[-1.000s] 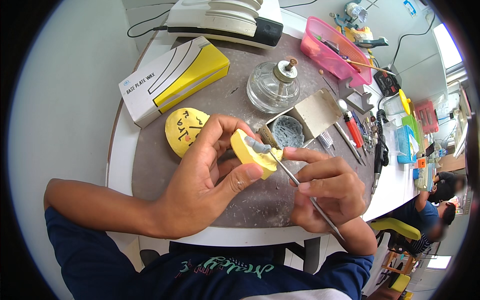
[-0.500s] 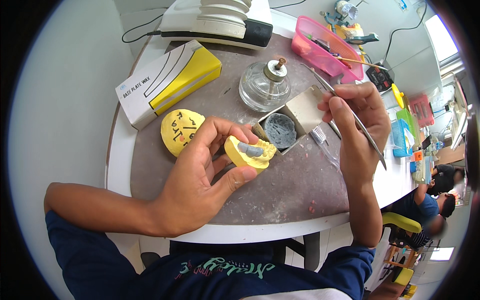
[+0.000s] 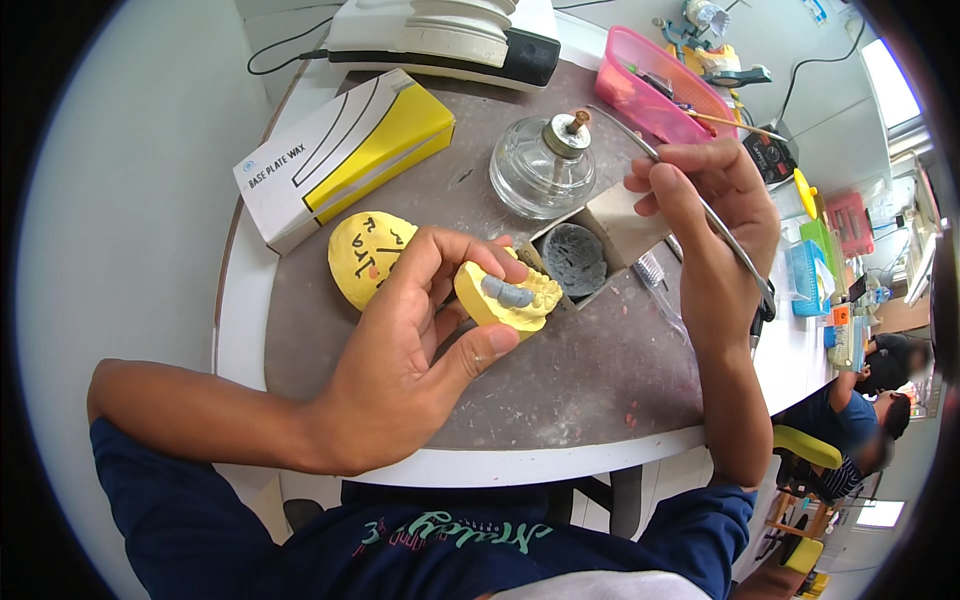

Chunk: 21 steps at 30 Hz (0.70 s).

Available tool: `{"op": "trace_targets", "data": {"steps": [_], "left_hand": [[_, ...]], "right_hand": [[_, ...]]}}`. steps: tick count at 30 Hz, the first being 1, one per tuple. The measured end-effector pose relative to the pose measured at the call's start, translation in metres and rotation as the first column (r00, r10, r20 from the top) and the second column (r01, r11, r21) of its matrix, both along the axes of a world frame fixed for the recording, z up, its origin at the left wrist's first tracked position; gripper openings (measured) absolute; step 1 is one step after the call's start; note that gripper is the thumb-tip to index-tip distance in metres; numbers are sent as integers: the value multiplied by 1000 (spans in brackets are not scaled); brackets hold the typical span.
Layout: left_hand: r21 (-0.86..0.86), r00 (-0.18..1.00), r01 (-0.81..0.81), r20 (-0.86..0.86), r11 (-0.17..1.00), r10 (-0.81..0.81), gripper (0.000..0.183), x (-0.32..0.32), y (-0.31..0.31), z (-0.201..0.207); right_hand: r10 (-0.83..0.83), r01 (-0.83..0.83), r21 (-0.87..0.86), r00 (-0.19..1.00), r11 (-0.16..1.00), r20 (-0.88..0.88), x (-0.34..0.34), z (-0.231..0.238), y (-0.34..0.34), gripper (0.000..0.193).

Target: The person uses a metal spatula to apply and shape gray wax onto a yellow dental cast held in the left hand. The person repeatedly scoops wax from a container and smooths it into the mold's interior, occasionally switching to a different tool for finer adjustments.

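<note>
My left hand point(image 3: 410, 350) grips a yellow plaster dental model point(image 3: 525, 318) between thumb and fingers, over the near middle of the table. Grey wax point(image 3: 507, 291) covers part of its ridge, beside carved teeth. In my right hand point(image 3: 715, 215) is a thin metal wax carver point(image 3: 727, 238), held like a pen. Its far tip is close to the metal wick holder of a glass spirit burner point(image 3: 541, 172); no flame can be made out. Behind the model stands an open small box with a lump of grey wax point(image 3: 572, 258). A second yellow plaster model point(image 3: 362, 258) lies left of my left hand.
A white and yellow wax box point(image 3: 345, 160) lies at the left, with a white device point(image 3: 450, 45) behind it. At the back right are a pink basket of tools point(image 3: 660, 90) and an articulator point(image 3: 715, 60). A toothbrush point(image 3: 652, 275) lies near my right wrist. Other people sit far right.
The carver's tip has moved left and up, nearer the burner's wick holder. My left hand keeps the model in nearly the same place. The view has shifted slightly.
</note>
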<state>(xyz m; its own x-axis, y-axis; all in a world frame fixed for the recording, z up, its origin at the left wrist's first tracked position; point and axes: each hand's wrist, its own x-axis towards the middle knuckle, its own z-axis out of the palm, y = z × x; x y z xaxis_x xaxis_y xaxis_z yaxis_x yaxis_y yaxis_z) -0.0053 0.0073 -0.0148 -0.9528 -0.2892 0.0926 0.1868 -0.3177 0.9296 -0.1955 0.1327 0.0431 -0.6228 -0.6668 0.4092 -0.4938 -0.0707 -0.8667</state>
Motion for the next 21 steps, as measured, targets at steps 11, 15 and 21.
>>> {"op": "trace_targets", "data": {"steps": [11, 15, 21], "left_hand": [[-11, 1000, -16, -1, 1000, 16, 40, -1, 0, 1], [-28, 1000, -23, 2, 999, 23, 41, 0, -1, 4], [-39, 1000, -21, 1, 999, 21, 42, -1, -1, 4]], "right_hand": [[371, -414, -178, 899, 893, -233, 39, -34, 33, 21], [381, -424, -140, 889, 895, -253, 41, -31, 33, 21], [377, -421, -121, 884, 899, -276, 40, -31, 33, 21]]}}
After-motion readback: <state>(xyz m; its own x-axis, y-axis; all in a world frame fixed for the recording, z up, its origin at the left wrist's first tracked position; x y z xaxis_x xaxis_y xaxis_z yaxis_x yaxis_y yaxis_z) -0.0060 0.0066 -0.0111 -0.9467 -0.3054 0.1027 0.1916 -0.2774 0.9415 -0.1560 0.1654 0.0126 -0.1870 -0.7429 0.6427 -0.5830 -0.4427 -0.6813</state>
